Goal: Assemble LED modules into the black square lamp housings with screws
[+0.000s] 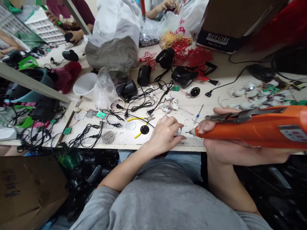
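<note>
Bench edge runs just below ctr; L hand pinches small pale part slightly R of ctr, mostly hidden by fingers. R hand wraps orange driver, rear cut off at R frame edge, bit near the part. Bare wood narrow betw. them. Farther: round mass of metal bits, lower L of ctr; white bowl, upper L, partly behind clear bag; bag w/ yellow bits, top ctr.

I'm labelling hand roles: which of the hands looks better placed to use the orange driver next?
Right, probably: the right hand grips the orange driver, its bit pointing toward the left hand, which partly covers something small.
</note>
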Motion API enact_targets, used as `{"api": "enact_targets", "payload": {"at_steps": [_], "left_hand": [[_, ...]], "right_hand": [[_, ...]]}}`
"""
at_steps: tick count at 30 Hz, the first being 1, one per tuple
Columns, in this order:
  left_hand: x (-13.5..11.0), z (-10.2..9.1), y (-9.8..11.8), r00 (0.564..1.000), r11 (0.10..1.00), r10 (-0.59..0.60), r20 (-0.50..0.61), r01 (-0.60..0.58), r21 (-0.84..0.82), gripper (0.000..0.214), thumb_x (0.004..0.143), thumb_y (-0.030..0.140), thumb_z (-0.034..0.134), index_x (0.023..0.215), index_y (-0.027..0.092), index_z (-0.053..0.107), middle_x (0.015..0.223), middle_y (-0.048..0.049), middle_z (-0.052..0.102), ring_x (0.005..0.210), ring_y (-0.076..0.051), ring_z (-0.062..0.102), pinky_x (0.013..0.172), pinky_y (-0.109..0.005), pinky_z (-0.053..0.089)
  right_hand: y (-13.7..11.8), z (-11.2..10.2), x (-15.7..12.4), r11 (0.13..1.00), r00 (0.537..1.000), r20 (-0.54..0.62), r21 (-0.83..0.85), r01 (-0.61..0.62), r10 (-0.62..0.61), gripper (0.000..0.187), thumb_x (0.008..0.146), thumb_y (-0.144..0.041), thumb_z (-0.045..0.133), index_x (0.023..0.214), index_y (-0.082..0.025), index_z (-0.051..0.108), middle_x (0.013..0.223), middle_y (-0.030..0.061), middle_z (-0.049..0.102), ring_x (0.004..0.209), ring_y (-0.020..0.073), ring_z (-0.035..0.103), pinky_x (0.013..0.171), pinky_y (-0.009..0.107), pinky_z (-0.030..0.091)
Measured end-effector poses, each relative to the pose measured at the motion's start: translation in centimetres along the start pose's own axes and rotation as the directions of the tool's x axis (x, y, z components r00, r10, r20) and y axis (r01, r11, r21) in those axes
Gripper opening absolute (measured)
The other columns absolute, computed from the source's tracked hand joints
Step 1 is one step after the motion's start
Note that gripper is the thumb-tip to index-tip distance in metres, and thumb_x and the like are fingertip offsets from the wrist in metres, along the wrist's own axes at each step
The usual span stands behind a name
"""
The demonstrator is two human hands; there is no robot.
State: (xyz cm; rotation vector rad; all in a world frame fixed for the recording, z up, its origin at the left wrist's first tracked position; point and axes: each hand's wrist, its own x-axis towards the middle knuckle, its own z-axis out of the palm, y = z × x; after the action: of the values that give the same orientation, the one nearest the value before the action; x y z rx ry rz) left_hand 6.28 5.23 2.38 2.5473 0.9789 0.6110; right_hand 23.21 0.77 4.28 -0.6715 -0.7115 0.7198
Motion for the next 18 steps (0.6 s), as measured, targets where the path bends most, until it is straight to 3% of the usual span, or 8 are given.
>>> {"api": "enact_targets", "payload": {"at_steps": [3,6,11,14,18], "left_hand": [[1.6,1.1,1.4,0.986,0.998,0.019,0.166,-0.030,0.060,0.015,0.091,0.031,0.068,0.097,0.018,0.074,0.088,-0.0066,0.065,0.091,-0.023,0.055,0.078,-0.036,0.043],[2.4,2.0,1.4,0.970,0.995,-0.022,0.241,-0.002,0.101,0.018,0.095,0.029,0.063,0.085,0.019,0.075,0.080,-0.0067,0.062,0.089,-0.023,0.055,0.076,-0.036,0.041],[3.1,2.6,1.1,0.963,0.989,-0.032,0.269,-0.009,0.148,0.016,0.092,0.027,0.064,0.084,0.018,0.074,0.082,-0.0077,0.062,0.090,-0.025,0.054,0.075,-0.038,0.040],[3.5,2.5,1.5,0.960,0.989,-0.019,0.278,-0.024,0.148,0.013,0.090,0.029,0.067,0.087,0.018,0.073,0.086,-0.0080,0.063,0.092,-0.026,0.054,0.076,-0.039,0.041],[4.2,2.3,2.1,0.948,0.989,-0.005,0.318,-0.042,0.140,0.019,0.095,0.027,0.061,0.084,0.018,0.073,0.083,-0.0073,0.063,0.092,-0.025,0.054,0.078,-0.038,0.039]], "right_hand": [[-0.6,-0.2,-0.4,0.995,0.994,0.034,-0.014,0.101,-0.101,0.059,0.077,-0.078,0.053,0.106,-0.029,0.072,0.085,0.0056,0.076,0.051,0.0233,0.065,0.049,0.045,0.057],[-0.8,-0.7,-0.5,0.993,0.993,-0.007,-0.017,0.120,-0.120,0.062,0.076,-0.079,0.055,0.107,-0.029,0.071,0.088,0.0053,0.076,0.052,0.0222,0.065,0.050,0.044,0.057],[-0.3,-1.0,-0.1,0.997,1.000,-0.029,-0.079,-0.008,0.006,0.070,0.074,-0.088,0.044,0.094,-0.027,0.071,0.081,0.0081,0.075,0.048,0.0239,0.063,0.045,0.045,0.054],[-0.2,-0.7,0.4,0.997,0.999,-0.038,-0.075,0.011,-0.014,0.068,0.075,-0.086,0.042,0.092,-0.027,0.073,0.080,0.0089,0.075,0.045,0.0230,0.060,0.041,0.043,0.051],[-0.6,0.0,0.8,0.996,0.997,0.002,-0.055,0.073,-0.073,0.053,0.079,-0.077,0.049,0.095,-0.034,0.074,0.083,0.0040,0.077,0.048,0.0226,0.064,0.043,0.042,0.053]]}}
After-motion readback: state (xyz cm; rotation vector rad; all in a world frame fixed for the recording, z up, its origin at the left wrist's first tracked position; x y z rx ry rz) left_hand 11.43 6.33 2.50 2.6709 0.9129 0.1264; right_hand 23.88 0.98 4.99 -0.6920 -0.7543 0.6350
